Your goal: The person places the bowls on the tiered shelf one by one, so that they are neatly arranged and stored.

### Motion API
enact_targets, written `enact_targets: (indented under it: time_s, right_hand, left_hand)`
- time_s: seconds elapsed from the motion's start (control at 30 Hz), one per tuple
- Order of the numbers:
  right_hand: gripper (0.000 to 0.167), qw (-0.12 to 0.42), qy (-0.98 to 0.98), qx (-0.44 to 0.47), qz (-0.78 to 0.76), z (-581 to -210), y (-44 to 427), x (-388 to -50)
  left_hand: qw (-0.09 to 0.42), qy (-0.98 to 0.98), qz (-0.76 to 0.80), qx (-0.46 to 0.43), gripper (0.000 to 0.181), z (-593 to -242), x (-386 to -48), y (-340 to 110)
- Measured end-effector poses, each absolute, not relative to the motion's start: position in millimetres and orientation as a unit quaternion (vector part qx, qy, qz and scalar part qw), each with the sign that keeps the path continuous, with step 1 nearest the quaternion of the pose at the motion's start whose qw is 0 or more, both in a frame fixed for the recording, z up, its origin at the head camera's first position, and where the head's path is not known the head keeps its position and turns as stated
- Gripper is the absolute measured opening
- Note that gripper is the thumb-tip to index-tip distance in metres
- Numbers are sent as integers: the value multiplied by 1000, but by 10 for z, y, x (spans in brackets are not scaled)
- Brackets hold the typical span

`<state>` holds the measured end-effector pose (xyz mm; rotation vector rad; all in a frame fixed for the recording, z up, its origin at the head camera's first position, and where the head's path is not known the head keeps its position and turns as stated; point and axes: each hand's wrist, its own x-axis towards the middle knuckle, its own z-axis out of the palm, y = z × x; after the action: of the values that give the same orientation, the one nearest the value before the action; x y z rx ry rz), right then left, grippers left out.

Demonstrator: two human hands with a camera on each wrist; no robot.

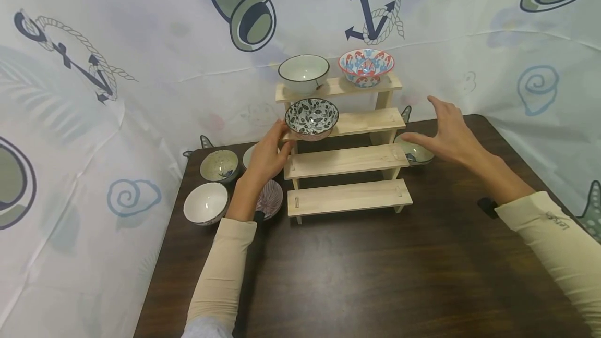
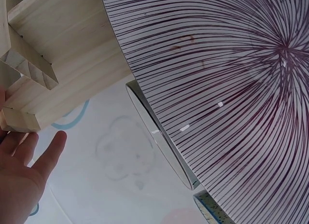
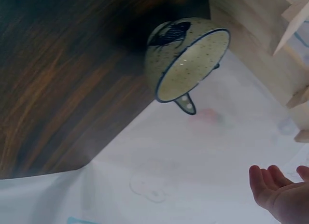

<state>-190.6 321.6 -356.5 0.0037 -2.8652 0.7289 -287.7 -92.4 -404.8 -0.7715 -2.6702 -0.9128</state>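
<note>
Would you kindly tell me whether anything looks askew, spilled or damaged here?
Nothing is clearly wrong: the three bowls on the wooden stand sit upright, and no spill shows on the table. The only oddity is a few brownish marks inside the striped bowl, unlike its purple lines; they may be stains or reflections.

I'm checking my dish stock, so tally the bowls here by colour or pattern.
White or pale bowls: 3, one partly hidden by the left hand
Speckled bowls: 2
Purple-striped bowl: 1
Black-and-white floral bowl: 1
Red-and-blue patterned bowl: 1
Total: 8
</note>
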Motion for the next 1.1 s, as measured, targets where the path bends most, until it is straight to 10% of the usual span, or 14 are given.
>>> enact_targets:
  time_s: [1.1]
  right_hand:
    - [113,51,-972,-18,229,-3990,3546,-2028]
  left_hand:
    - [91,-913,-311,-249,49,-4054,-2868,-940]
